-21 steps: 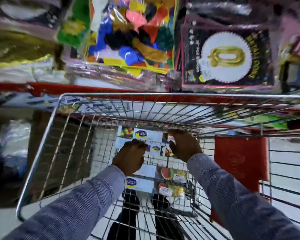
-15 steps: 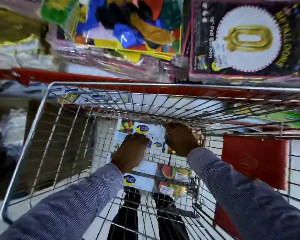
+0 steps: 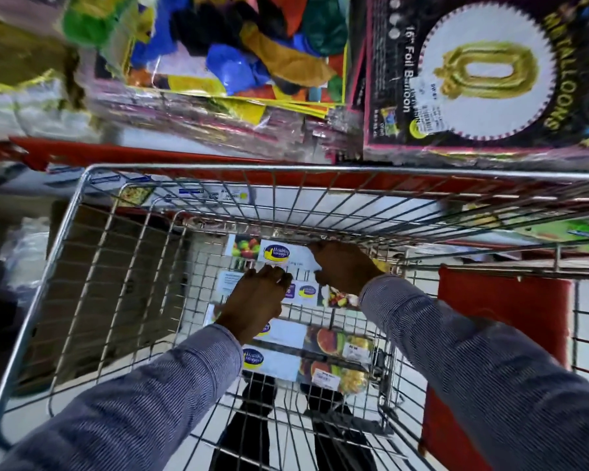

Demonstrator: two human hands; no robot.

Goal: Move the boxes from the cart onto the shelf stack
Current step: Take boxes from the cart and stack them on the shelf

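Several white boxes with fruit pictures and a blue-and-yellow logo lie flat in the bottom of a wire cart (image 3: 218, 169). The farthest box (image 3: 276, 253) sits against the cart's front wall, with another box (image 3: 306, 291) just nearer and two more boxes (image 3: 279, 334) closest to me. My left hand (image 3: 255, 300) reaches down with its fingertips on the near edge of the farthest box. My right hand (image 3: 340, 266) is curled over that box's right end and hides it. Both arms are deep inside the cart.
A red-edged shelf (image 3: 184, 158) stands just beyond the cart, filled with balloon packets (image 3: 238, 56) and a foil balloon pack (image 3: 483, 73). A red panel (image 3: 504, 328) hangs at the cart's right. A cardboard carton (image 3: 116, 294) stands left of the cart. Dark trouser legs (image 3: 252, 419) show below.
The view has moved closer to the shelf and down into the cart. Both hands have shifted forward onto the farthest box and drawn nearer each other.
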